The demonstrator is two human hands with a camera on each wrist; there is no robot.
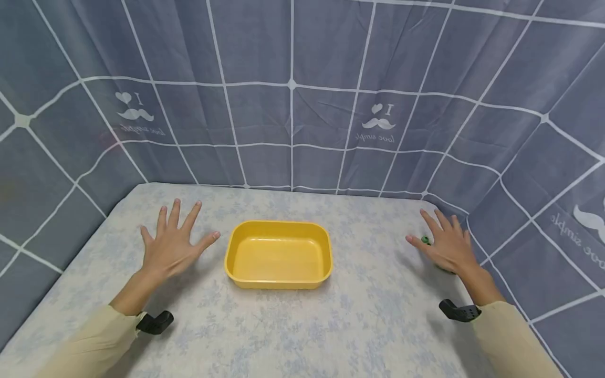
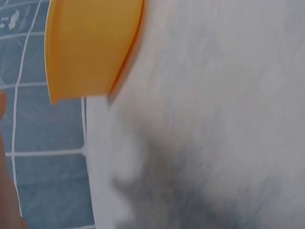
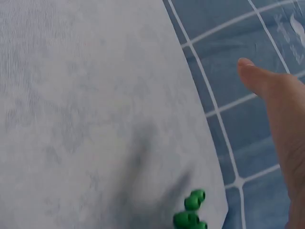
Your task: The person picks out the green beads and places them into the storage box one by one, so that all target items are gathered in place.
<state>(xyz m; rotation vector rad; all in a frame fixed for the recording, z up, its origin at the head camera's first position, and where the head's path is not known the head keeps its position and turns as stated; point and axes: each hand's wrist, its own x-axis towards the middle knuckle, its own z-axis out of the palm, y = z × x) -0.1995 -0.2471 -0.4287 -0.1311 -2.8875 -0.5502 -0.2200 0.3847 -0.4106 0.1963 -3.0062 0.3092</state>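
Observation:
My left hand (image 1: 171, 248) hovers over the table with its fingers spread, to the left of a yellow rectangular tub (image 1: 279, 254). Nothing is in that hand. Over at the right side, my right hand (image 1: 448, 244) is also spread out and holds nothing. Beneath it lies a green object (image 1: 426, 240), mostly hidden by the hand in the head view. The right wrist view shows several small green rounded pieces (image 3: 187, 218) on the table, below the thumb (image 3: 267, 81). In the left wrist view the tub's side (image 2: 90, 47) appears at the top.
A pale table (image 1: 264, 331) with a bluish mottled pattern lies under everything. Blue-grey curtains (image 1: 264, 115) with a white grid enclose its back and sides. Both wrists wear a black device (image 1: 156, 322) over a beige sleeve (image 1: 94, 341).

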